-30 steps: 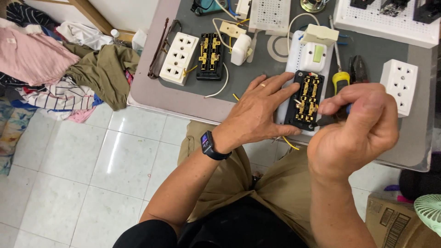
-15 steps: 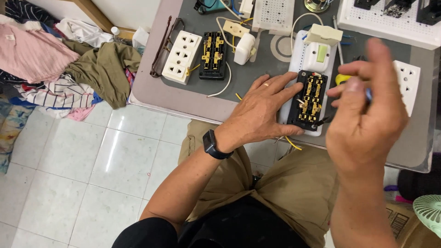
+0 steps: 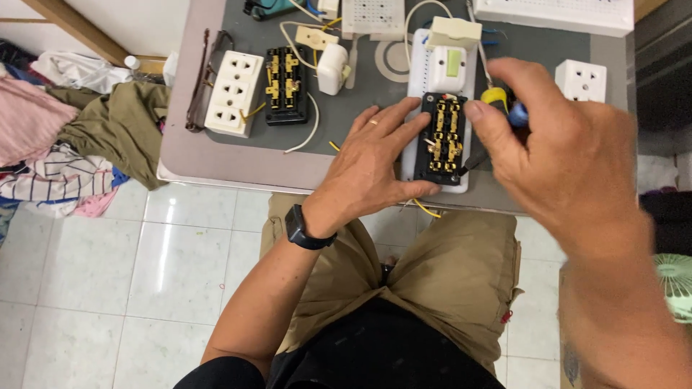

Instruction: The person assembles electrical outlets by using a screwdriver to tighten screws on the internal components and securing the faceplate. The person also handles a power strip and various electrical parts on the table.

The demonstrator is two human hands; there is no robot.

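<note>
The black socket block [image 3: 442,141], with its brass contacts facing up, lies on a white plate [image 3: 412,155] near the front edge of the grey surface [image 3: 216,155], just in front of the person's lap. The left hand [image 3: 375,162] rests flat beside it, fingers spread, the fingertips touching the block's left side and the thumb lying along the front end of the white plate; a ring shows on one finger and a dark watch [image 3: 301,229] sits on the wrist. The right hand [image 3: 559,151] is closed around a screwdriver [image 3: 497,101] with a yellow and blue handle, held just to the right of the block; the dark shaft slants down toward the block's right edge, though whether the tip touches a screw cannot be told. A thin yellow wire [image 3: 425,210] pokes out from under the near end of the plate.

Behind the block, touching the far end of the plate, stands a white box with a green window [image 3: 453,45]. Farther left on the surface lie a white triple socket face [image 3: 232,92], a second black block with brass parts [image 3: 285,85] just beside it, a small white plug [image 3: 331,68] and a pair of glasses [image 3: 205,79] near the left edge. Another white socket face [image 3: 580,79] lies at the right, partly behind the right hand. A pile of clothes [image 3: 79,137] lies on the tiled floor to the left, and a pale green fan [image 3: 677,284] shows at the right edge.
</note>
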